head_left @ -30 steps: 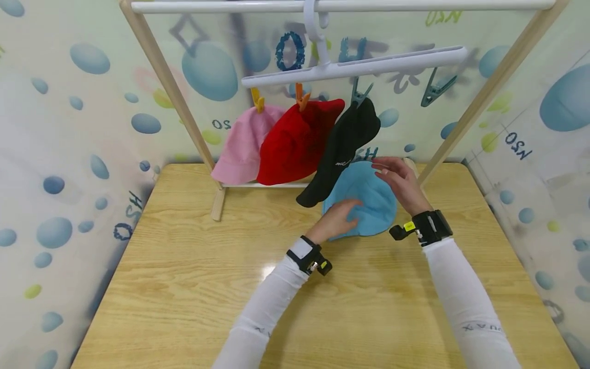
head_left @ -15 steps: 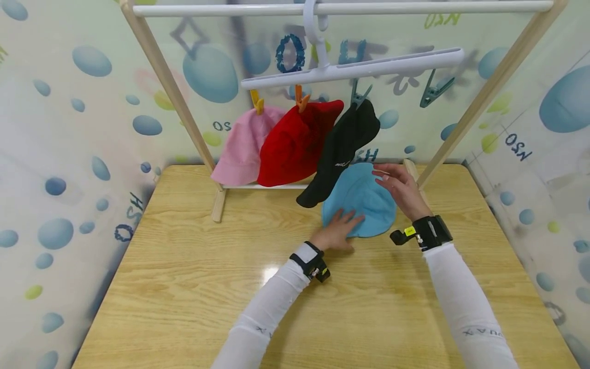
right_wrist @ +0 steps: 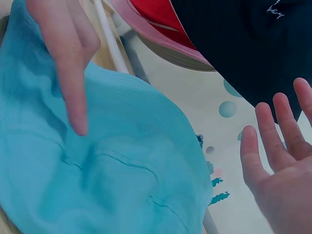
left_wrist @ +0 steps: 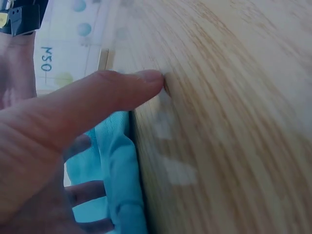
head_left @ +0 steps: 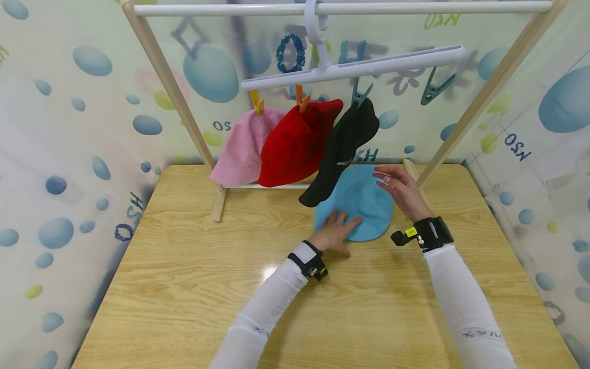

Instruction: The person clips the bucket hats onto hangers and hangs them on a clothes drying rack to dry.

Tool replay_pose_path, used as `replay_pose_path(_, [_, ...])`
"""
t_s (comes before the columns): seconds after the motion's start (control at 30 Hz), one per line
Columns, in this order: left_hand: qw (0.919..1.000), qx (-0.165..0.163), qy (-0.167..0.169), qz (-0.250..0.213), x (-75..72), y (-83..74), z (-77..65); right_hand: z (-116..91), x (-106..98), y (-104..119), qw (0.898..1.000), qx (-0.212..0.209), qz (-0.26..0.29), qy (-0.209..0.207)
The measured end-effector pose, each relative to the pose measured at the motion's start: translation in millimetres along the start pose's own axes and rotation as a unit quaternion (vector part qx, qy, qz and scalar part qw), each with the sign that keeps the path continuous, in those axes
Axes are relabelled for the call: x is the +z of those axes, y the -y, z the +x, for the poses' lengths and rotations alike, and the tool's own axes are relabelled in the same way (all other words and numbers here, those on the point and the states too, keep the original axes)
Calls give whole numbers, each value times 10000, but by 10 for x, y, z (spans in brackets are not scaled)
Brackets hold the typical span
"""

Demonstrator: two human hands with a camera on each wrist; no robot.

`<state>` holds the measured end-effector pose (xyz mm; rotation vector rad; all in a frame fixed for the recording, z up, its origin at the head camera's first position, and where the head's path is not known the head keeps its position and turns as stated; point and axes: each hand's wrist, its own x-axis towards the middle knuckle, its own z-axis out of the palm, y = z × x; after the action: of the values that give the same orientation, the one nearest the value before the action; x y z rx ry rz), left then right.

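Note:
A light blue bucket hat (head_left: 373, 210) lies flattened on the table beneath the rack. My left hand (head_left: 333, 236) rests with spread fingers on its near left brim, and the thumb (left_wrist: 131, 87) reaches over the wood beside the brim. At the hat's far right side hovers my right hand (head_left: 402, 192), its fingers relaxed and holding nothing. The right wrist view shows those fingertips (right_wrist: 263, 114) apart from the blue cloth. A black hat (head_left: 343, 154) with white lettering hangs close above the blue one, covering part of its far left brim in the head view.
A white hanger (head_left: 355, 68) hangs from the rack's top bar (head_left: 415, 7). Clips hold a pink hat (head_left: 244, 148), a red hat (head_left: 295, 148) and the black one. A bare teal clip (head_left: 433, 91) dangles at right. Wooden posts (head_left: 488, 97) flank the wooden table (head_left: 184, 287).
My left hand has moved from over the blue hat to its near left brim, fingers spreading. The hat has slid slightly left and nearer. My right hand has barely moved.

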<state>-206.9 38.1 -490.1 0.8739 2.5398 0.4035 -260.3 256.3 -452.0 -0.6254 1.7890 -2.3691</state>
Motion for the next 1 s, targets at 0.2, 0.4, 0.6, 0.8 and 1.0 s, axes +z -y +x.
replay_pose_path(0.2, [9989,-257,-9,381,-23,-38,-50,-4,-2,3,10000,-17,-6,27])
replay_pose_path(0.4, [9974,-481,-73,537,-5,-75,-70,-18,5,-7,9999,-38,-101,97])
replay_pose_path(0.6, [9953,-420,-377,791,22,-111,-115,-14,23,25,9996,-9,-225,150])
replay_pose_path(0.8, [9908,-460,-758,1019,54,-149,-122,49,53,129,9974,-53,-698,181])
replay_pose_path(1.0, [9882,-764,-1009,866,75,-205,-95,88,52,218,9973,-102,-716,149])
